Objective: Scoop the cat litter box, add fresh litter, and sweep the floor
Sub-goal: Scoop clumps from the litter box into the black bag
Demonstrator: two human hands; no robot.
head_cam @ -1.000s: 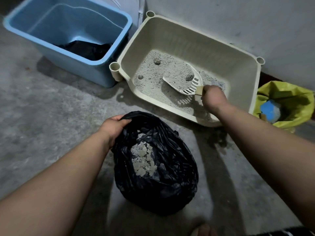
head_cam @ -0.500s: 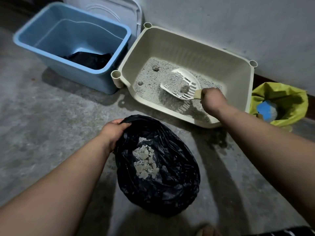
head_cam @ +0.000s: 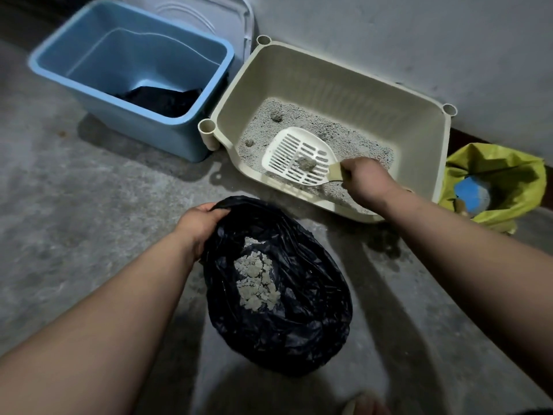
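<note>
Right hand (head_cam: 366, 181) grips handle of slotted white scoop (head_cam: 297, 160), held over grey litter (head_cam: 299, 124) inside beige litter box (head_cam: 344, 82). One clump (head_cam: 305, 163) sits on scoop. Left hand (head_cam: 199, 224) holds rim of black bag (head_cam: 299, 324), open on concrete floor (head_cam: 59, 220); pale clumps (head_cam: 258, 284) inside. Blue bin (head_cam: 89, 94) left of box, touching its corner. Yellow bag (head_cam: 520, 172) at right.

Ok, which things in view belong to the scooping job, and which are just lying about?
In the job: litter box, white scoop in the right hand, clump on the scoop, black bag whose rim the left hand grips.
Lying about: blue bin, white lid behind it, yellow sack, contents unclear.
</note>
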